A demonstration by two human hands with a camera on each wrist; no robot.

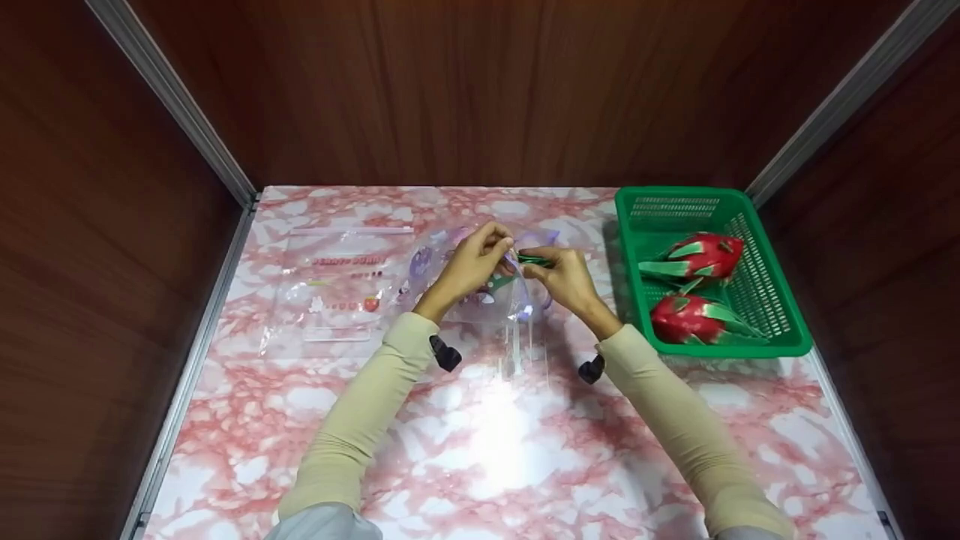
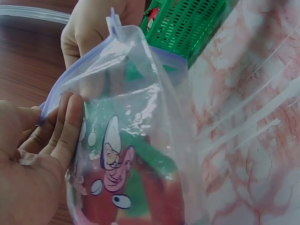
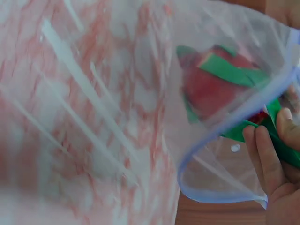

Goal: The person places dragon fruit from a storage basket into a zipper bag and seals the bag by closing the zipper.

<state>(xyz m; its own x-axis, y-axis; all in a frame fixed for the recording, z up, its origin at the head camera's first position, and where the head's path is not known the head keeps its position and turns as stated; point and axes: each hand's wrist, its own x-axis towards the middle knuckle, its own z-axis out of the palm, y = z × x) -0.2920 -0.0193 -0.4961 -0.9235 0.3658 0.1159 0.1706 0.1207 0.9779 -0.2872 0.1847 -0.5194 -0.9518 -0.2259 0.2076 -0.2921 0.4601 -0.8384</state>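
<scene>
A clear zip bag (image 2: pixel 117 154) with a lilac zip edge and cartoon prints stands with its mouth spread. Inside it is a red dragon fruit (image 3: pixel 215 91) with green leaf-like scales. My left hand (image 1: pixel 480 255) pinches the bag's edge between thumb and fingers, seen close up in the left wrist view. At the mouth, my right hand (image 1: pixel 562 274) pinches the green scales of the dragon fruit between thumb and fingers. In the head view the hands and the printed film hide most of this fruit.
A green plastic basket (image 1: pixel 776 289) at the right holds two more dragon fruits (image 1: pixel 686 319). Another clear zip bag (image 1: pixel 337 289) with red print lies flat at the left. Dark wood panels (image 1: pixel 457 97) enclose the marbled table (image 1: pixel 300 412) at the back and sides.
</scene>
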